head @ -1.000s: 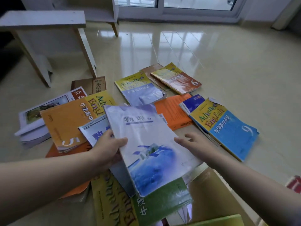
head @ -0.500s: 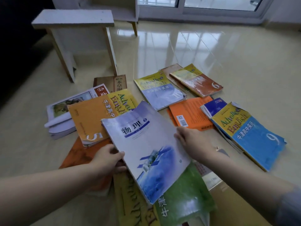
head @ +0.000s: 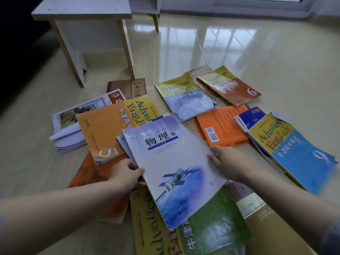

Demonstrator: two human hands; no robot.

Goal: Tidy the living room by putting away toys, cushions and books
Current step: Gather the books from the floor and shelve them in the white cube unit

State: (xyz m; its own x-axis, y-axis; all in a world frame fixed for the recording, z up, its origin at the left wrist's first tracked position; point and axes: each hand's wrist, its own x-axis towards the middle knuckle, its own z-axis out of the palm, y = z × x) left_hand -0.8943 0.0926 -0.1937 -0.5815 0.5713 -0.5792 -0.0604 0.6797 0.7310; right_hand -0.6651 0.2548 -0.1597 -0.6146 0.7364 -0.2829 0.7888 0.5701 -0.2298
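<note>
Both forearms reach forward from the lower corners, and the two hands meet on one book. My left hand (head: 127,173) grips the left edge of the physics book (head: 176,162), with the thumb on the cover and the fingers hidden below. My right hand (head: 230,162) grips the right edge in the same manner. The book lies flat and a little turned over the middle of the pile on the floor (head: 266,52); I cannot tell if it is lifted or rests on the books below. Around it I count at least twelve other books, but they overlap, so the exact number is not clear. Four covers show a big number: the orange book with 5 (head: 106,129) at the left, the book with 10 (head: 184,96) and the book with 6 (head: 230,87) further away, and the book with 9 (head: 294,153) at the right. One green book (head: 211,227) lies partly under the physics book, and one orange book with a barcode (head: 220,126) is near my right hand. One white stool (head: 82,8) stands behind the pile.
</note>
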